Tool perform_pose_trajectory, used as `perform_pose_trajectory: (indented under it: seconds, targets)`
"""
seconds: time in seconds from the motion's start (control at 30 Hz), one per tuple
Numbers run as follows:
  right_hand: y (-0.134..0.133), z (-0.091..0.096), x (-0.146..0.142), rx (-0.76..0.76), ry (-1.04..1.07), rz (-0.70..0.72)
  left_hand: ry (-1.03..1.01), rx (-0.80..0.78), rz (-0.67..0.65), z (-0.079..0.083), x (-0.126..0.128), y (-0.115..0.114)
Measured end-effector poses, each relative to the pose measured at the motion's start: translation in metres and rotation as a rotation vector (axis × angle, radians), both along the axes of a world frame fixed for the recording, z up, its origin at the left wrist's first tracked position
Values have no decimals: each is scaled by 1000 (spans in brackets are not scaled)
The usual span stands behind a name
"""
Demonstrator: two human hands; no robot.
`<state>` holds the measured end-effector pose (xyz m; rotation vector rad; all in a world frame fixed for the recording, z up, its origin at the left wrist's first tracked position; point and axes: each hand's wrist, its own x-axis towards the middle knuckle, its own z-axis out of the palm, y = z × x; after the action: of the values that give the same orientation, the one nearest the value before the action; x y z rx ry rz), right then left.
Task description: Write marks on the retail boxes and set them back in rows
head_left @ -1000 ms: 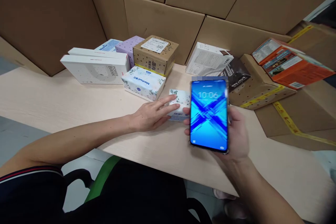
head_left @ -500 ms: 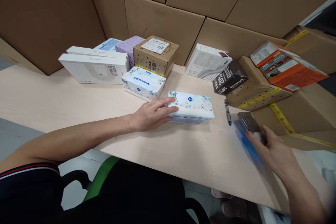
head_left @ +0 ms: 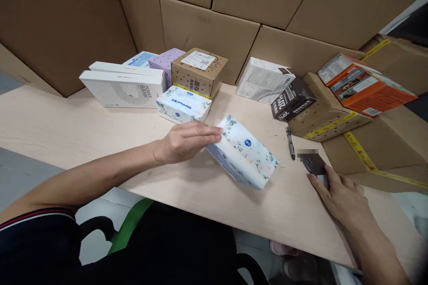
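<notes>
Holding seems the step: tissue pack [head_left: 245,149] pinched by left hand [head_left: 187,140], phone [head_left: 315,165] by right hand [head_left: 347,197] toward surface [head_left: 294,213] right edge; care seems needed.

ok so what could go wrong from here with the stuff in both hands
The tissue pack is tilted, with the left hand only at one end, so it might slip or swing loose.

The pen lies close beside the phone in the right hand; a sideways nudge could send it rolling.
</notes>
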<state>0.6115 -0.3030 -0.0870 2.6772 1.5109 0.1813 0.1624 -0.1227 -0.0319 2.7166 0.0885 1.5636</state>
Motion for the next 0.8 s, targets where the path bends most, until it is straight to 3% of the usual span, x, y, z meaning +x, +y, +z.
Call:
perform_pose_trajectory:
  seconds: [0.13,0.23,0.4,0.57,0.7,0.8]
  targets:
    - [4,11,-16,-48,116,-96,-69,77,196,37,-28,8]
    - [7,19,-28,7,74,-86,-152,190,384,52,-54,29]
    - [21,35,-41,203,-53,122,-138,387,561,43,-88,78]
    - [58,54,-57,308,-135,277,-95,411,621,29,-108,108]
    - [94,64,-71,341,-197,338,-52,316,717,30,-113,100]
    - [125,70,-76,369,-246,356,27,70,934,40,-105,79]
